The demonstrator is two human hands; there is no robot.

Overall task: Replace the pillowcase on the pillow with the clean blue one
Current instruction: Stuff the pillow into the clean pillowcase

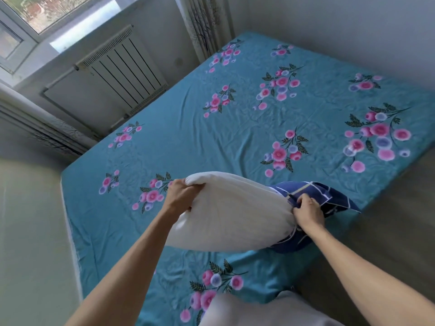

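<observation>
Head view: a bed fills most of the frame, covered with a teal sheet printed with pink and lilac flower sprays. Its far end lies against the wall; one long side runs beside a white radiator mounted under a window, with a patterned curtain hanging at the far corner.

A white pillow is held in the air above the near part of the bed, lying roughly level and mostly bare. A dark blue pillowcase with pale stripes is bunched around the pillow's right end only, covering a small part of it; its loose folds hang over the bed's edge side.

A pale grey piece of cloth shows at the bottom edge of the frame; what it is cannot be told.

The left hand grasps the pillow's left end, fingers curled over the fabric and pinching it into a ridge. The right hand grasps the gathered edge of the pillowcase where it meets the pillow, fingers closed on the cloth. Both forearms are bare.
</observation>
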